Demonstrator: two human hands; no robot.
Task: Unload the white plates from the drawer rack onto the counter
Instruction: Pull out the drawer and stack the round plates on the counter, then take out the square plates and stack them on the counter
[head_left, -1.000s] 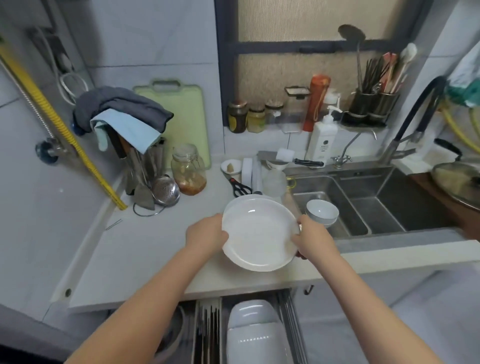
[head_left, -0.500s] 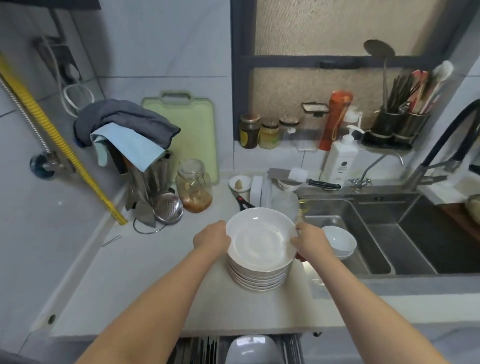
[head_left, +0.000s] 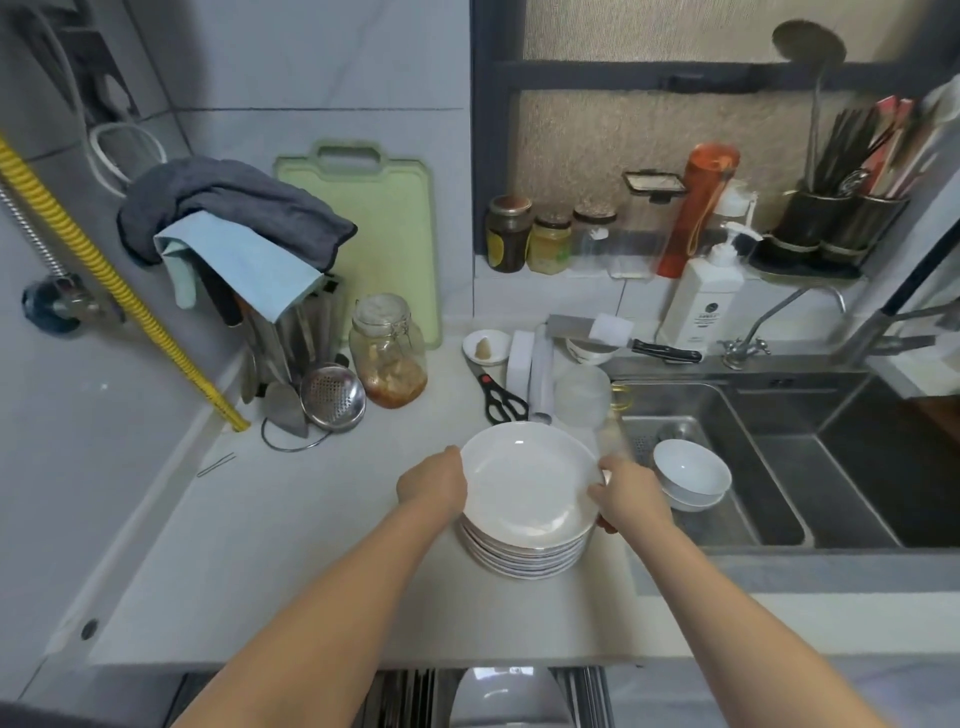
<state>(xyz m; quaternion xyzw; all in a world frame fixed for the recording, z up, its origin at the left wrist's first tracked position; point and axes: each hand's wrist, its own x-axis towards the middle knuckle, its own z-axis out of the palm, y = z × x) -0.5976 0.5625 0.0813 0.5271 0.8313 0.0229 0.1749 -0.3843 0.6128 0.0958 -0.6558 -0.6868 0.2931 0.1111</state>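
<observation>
A stack of several white plates (head_left: 524, 551) stands on the pale counter (head_left: 291, 561) just left of the sink. On top of it lies the uppermost white plate (head_left: 527, 483), held on both sides. My left hand (head_left: 434, 486) grips its left rim and my right hand (head_left: 626, 499) grips its right rim. Below the counter's front edge the drawer rack (head_left: 410, 696) is pulled out, with more white dishes (head_left: 504, 696) standing in it.
Black scissors (head_left: 501, 400), a clear cup (head_left: 582, 395) and a small dish (head_left: 485, 345) lie behind the stack. A glass jar (head_left: 387, 353), a strainer (head_left: 332, 397) and a knife block under cloths stand at left. White bowls (head_left: 691, 473) sit in the sink (head_left: 769, 467).
The plate held in both hands moved away from me over the counter and came down onto the stack. The camera tilted up, so less of the drawer rack shows.
</observation>
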